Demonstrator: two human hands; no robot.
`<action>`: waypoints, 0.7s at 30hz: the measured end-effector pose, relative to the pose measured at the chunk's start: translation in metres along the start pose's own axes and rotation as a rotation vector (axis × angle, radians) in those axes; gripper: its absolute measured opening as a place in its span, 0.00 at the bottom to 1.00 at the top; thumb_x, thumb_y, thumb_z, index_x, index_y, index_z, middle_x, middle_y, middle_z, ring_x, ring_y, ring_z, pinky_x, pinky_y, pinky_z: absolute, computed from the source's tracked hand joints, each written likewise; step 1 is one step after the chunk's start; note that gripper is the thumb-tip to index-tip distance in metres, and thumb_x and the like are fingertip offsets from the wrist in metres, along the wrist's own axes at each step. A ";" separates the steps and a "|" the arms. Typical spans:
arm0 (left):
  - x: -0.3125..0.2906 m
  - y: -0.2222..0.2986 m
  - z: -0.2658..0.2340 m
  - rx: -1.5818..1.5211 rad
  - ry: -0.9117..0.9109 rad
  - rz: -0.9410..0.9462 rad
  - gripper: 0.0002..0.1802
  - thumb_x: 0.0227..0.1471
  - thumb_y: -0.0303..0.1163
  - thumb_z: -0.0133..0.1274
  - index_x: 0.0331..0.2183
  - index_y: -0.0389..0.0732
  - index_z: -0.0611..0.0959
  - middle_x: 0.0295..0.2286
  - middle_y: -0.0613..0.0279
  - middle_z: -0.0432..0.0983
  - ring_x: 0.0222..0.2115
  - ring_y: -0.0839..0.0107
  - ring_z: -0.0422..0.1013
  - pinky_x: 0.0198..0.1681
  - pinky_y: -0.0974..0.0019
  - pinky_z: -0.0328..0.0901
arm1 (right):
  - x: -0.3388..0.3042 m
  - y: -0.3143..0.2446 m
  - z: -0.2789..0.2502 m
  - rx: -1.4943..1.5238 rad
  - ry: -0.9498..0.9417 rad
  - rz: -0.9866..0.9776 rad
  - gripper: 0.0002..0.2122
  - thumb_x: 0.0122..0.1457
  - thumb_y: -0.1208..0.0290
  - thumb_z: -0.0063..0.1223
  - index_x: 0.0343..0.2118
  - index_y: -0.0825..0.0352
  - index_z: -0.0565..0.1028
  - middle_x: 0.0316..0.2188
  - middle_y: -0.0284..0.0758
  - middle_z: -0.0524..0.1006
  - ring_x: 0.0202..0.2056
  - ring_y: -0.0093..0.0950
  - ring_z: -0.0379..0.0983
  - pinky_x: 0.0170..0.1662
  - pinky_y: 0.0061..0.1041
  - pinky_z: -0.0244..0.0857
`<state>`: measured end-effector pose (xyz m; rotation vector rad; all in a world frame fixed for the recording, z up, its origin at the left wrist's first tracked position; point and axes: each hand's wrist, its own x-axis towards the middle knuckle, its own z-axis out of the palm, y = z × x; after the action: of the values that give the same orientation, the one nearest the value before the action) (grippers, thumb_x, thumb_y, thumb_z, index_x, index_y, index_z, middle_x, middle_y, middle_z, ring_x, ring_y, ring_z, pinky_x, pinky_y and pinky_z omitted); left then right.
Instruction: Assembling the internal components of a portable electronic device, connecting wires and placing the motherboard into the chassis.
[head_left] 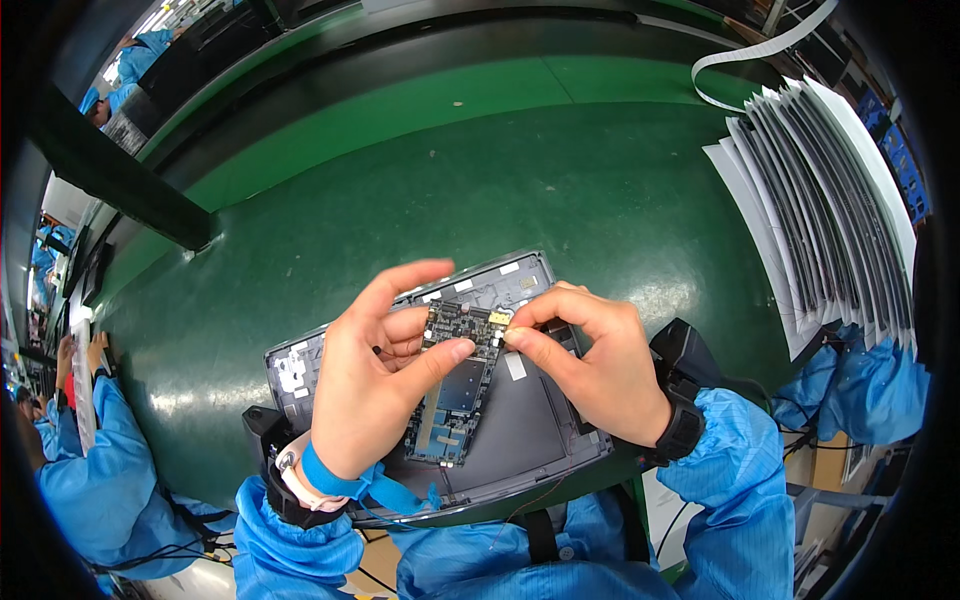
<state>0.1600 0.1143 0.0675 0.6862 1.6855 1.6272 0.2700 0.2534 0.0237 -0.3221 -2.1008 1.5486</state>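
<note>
A long, narrow circuit board [462, 385] is held at a tilt above a dark grey device housing [520, 430]. My left hand [365, 370] grips the board's upper left side, thumb on its face and index finger stretched out above it. With thumb and index finger together, my right hand [595, 350] pinches at the board's upper right edge, just below a yellow part [499, 318]. Whether some small part lies between those fingertips is hidden. A blue strap [335, 475] circles my left wrist, and a black band [682, 418] my right.
The housing lies on a green tabletop [400, 190] close to my body. Upright thin panels with white sheets between them [815, 210] stand at the right. A dark post [125, 180] rises at the left. A co-worker in a blue sleeve [110, 445] sits at far left.
</note>
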 end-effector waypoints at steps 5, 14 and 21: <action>0.003 -0.003 -0.005 0.095 -0.055 -0.024 0.14 0.46 0.16 0.52 0.39 0.31 0.73 0.31 0.59 0.77 0.31 0.82 0.71 0.33 0.80 0.66 | 0.000 0.001 -0.002 -0.065 -0.005 -0.050 0.04 0.47 0.75 0.58 0.25 0.68 0.76 0.24 0.35 0.76 0.27 0.30 0.71 0.33 0.25 0.62; 0.007 -0.002 -0.008 0.085 -0.101 -0.039 0.15 0.46 0.17 0.52 0.39 0.32 0.73 0.29 0.62 0.76 0.30 0.83 0.70 0.33 0.80 0.65 | 0.003 0.000 -0.004 -0.142 -0.036 -0.112 0.04 0.46 0.81 0.57 0.26 0.71 0.75 0.26 0.35 0.76 0.26 0.24 0.70 0.34 0.21 0.63; 0.009 -0.009 -0.020 0.037 -0.208 0.001 0.28 0.43 0.16 0.54 0.49 0.33 0.68 0.38 0.56 0.73 0.37 0.76 0.69 0.41 0.74 0.66 | -0.006 -0.015 -0.014 -0.322 -0.040 -0.468 0.12 0.39 0.75 0.60 0.30 0.65 0.75 0.33 0.33 0.74 0.37 0.33 0.68 0.38 0.30 0.63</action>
<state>0.1391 0.1080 0.0576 0.8441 1.5682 1.4733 0.2834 0.2570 0.0394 0.0933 -2.2495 0.9576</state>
